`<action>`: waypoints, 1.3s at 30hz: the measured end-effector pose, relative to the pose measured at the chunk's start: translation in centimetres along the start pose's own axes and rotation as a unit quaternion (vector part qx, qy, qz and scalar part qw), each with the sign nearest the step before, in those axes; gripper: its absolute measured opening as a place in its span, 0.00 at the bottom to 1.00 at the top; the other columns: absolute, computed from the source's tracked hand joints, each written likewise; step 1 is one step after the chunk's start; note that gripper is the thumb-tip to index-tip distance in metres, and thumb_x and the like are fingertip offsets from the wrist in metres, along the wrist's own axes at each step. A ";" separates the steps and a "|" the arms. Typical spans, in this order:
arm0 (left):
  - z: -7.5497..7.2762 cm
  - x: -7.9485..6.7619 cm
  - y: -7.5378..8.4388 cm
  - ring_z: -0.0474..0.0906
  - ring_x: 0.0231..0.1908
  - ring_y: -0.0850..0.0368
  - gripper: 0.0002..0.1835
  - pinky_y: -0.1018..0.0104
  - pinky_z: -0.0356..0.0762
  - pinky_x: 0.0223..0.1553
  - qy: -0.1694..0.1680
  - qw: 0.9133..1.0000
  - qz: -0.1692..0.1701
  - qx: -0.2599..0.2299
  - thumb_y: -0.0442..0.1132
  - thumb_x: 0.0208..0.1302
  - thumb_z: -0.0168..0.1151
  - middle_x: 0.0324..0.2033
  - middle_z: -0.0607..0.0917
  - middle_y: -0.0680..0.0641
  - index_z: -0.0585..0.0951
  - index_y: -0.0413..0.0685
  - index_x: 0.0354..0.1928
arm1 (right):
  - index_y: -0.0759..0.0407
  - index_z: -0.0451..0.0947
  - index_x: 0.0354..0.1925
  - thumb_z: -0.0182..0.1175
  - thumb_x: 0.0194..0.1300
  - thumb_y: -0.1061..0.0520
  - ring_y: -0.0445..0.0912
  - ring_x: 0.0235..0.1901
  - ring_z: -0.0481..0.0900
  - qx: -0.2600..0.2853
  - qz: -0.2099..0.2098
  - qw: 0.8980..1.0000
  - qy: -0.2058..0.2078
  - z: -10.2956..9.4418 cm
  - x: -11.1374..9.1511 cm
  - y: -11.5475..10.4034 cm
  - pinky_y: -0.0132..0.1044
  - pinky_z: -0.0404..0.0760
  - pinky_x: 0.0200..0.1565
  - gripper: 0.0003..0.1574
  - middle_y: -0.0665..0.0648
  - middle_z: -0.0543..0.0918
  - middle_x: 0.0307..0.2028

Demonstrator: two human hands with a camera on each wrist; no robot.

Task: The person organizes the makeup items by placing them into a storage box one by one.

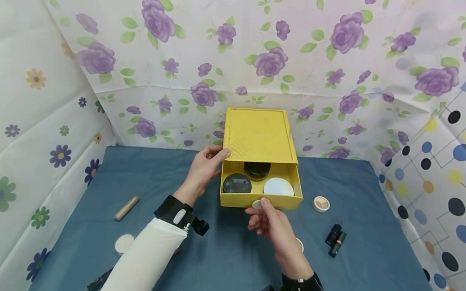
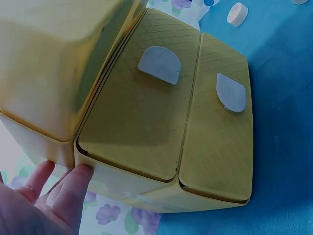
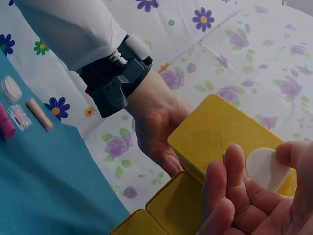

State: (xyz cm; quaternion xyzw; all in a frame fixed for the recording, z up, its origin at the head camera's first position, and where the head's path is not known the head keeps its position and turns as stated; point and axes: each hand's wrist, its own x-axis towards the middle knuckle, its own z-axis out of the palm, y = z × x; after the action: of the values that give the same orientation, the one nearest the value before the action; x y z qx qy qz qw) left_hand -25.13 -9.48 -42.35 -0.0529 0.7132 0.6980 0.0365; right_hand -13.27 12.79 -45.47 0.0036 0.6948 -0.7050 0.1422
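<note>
A yellow drawer cabinet point(image 1: 259, 131) stands at the back of the cloth, its top drawer point(image 1: 232, 200) pulled out toward me. In that drawer lie a dark round compact point(image 1: 237, 183), a black round case point(image 1: 257, 170) and a white round case point(image 1: 278, 186). My right hand point(image 1: 273, 225) pinches the drawer's white handle point(image 3: 266, 169) between thumb and fingers. At the cabinet's left side, my left hand point(image 1: 206, 166) touches it with extended fingers, the thumb by the upper front corner. Below the open drawer, two closed drawers point(image 2: 132, 107) with white handles show in the left wrist view.
Left on the blue cloth point(image 1: 214, 264) lie a tan tube point(image 1: 126, 208), a pale round compact point(image 1: 123, 243) and a dark tube point(image 1: 98, 284). A three-shade round pan point(image 1: 321, 204) and two dark lipstick-like tubes point(image 1: 335, 238) lie right. Floral sheets point(image 1: 206, 69) hang behind.
</note>
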 end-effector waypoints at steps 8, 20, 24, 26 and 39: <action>-0.1 0.0 -0.3 0.72 0.57 0.57 0.34 0.42 0.71 0.61 -0.005 1.000 -0.003 -0.008 0.68 0.53 0.69 0.58 0.77 0.53 0.77 0.57 0.56 | 0.60 0.84 0.44 0.47 0.68 0.23 0.57 0.39 0.81 0.007 0.014 1.000 0.022 0.3 1.5 -0.6 0.40 0.78 0.40 0.44 0.57 0.82 0.30; -0.1 0.1 -0.3 0.73 0.56 0.58 0.33 0.46 0.73 0.60 -0.006 1.000 -0.003 -0.017 0.66 0.55 0.69 0.57 0.78 0.52 0.77 0.55 0.56 | 0.66 0.81 0.50 0.49 0.61 0.18 0.53 0.38 0.81 0.018 0.010 0.999 0.040 0.3 4.5 -1.3 0.47 0.79 0.46 0.55 0.56 0.82 0.31; 0.0 0.2 -0.4 0.73 0.56 0.58 0.33 0.49 0.76 0.58 -0.005 1.000 -0.002 -0.022 0.66 0.55 0.69 0.56 0.78 0.52 0.77 0.55 0.56 | 0.64 0.82 0.49 0.50 0.61 0.18 0.57 0.40 0.81 0.023 0.012 0.999 0.046 0.3 5.5 -1.6 0.47 0.79 0.46 0.53 0.55 0.82 0.30; 0.0 0.2 -0.5 0.73 0.55 0.59 0.33 0.49 0.76 0.58 -0.003 1.000 -0.002 -0.022 0.66 0.54 0.69 0.56 0.78 0.53 0.77 0.56 0.56 | 0.65 0.82 0.49 0.50 0.61 0.18 0.61 0.43 0.80 0.025 0.011 0.999 0.045 0.2 5.8 -1.7 0.48 0.78 0.46 0.54 0.54 0.81 0.30; 0.0 0.3 -0.3 0.74 0.56 0.58 0.32 0.48 0.76 0.58 0.002 1.000 0.000 -0.024 0.65 0.54 0.70 0.56 0.79 0.52 0.78 0.56 0.55 | 0.68 0.80 0.51 0.48 0.64 0.19 0.67 0.47 0.77 0.029 -0.001 0.999 0.037 0.2 6.6 -2.0 0.42 0.79 0.42 0.54 0.52 0.81 0.29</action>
State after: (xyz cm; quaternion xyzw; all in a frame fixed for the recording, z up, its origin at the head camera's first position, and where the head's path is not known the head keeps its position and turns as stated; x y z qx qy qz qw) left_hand -25.35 -9.48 -42.70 -0.0553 0.6965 0.7146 0.0342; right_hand -20.01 11.33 -44.80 0.0328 0.6784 -0.7248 0.1156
